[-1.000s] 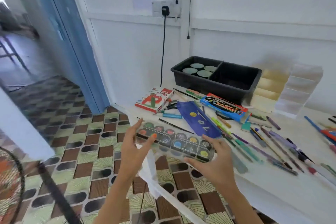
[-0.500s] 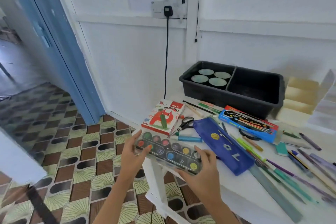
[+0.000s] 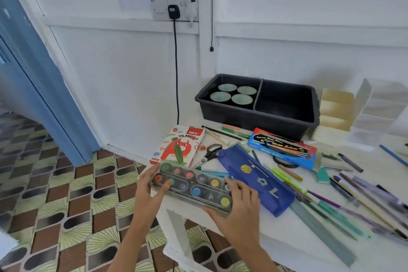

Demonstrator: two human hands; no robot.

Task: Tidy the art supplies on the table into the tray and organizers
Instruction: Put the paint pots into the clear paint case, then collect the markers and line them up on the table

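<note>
The red-and-white box (image 3: 178, 146) reads "OIL PASTELS" under a red "DIY" tag; the blue box (image 3: 282, 150) reads "Water Colour".

The watercolour palette (image 3: 194, 185) sits over the near-left corner of the white table (image 3: 287, 238), but whether it rests there cannot be told. Its long axis runs from far left to near right. The left hand (image 3: 150, 187) grips the left end with its thumb on the lid, and the right hand (image 3: 238, 210) clasps the right end.

The palette has twelve round pans in two rows of six. The black tray (image 3: 284, 122) has two compartments, and four round dishes (image 3: 234, 94) lie in the left one. Beside it stand two tiered organizers (image 3: 335, 108).
</note>
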